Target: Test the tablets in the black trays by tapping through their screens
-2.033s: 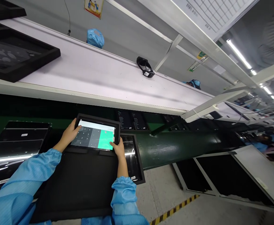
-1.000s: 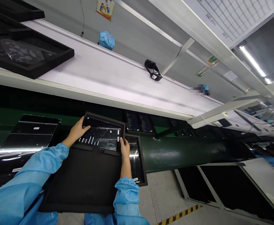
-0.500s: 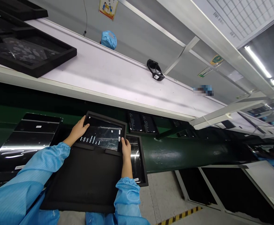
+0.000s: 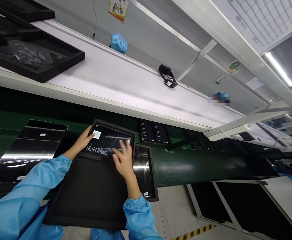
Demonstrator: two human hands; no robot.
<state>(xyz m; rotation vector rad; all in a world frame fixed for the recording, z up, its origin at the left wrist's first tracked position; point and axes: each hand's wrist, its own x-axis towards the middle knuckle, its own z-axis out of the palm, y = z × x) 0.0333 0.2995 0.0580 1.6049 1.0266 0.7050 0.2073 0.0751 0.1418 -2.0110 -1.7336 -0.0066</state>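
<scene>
A black tray (image 4: 91, 196) lies tilted in front of my body. In its far part sits a tablet (image 4: 112, 140) with its dark screen facing up, showing rows of white text and a white square code near the left edge. My left hand (image 4: 82, 141) is closed round the tray's left edge, its thumb on the screen beside the code. Over the right part of the screen is my right hand (image 4: 124, 161), fingers spread and slightly blurred; I cannot tell whether a fingertip touches the glass. It holds nothing.
Another tray with a dark panel (image 4: 143, 170) lies under the right side. Large dark glossy panels (image 4: 33, 143) lie at left on the green conveyor (image 4: 185, 166). Beyond are more lit tablets (image 4: 153, 131), a white shelf (image 4: 111, 83), black trays (image 4: 36, 55) and a black strapped device (image 4: 168, 76).
My right hand has let go of the tray's right edge and moved left over the screen with fingers spread. A white code has appeared on the screen. My left hand keeps its grip.
</scene>
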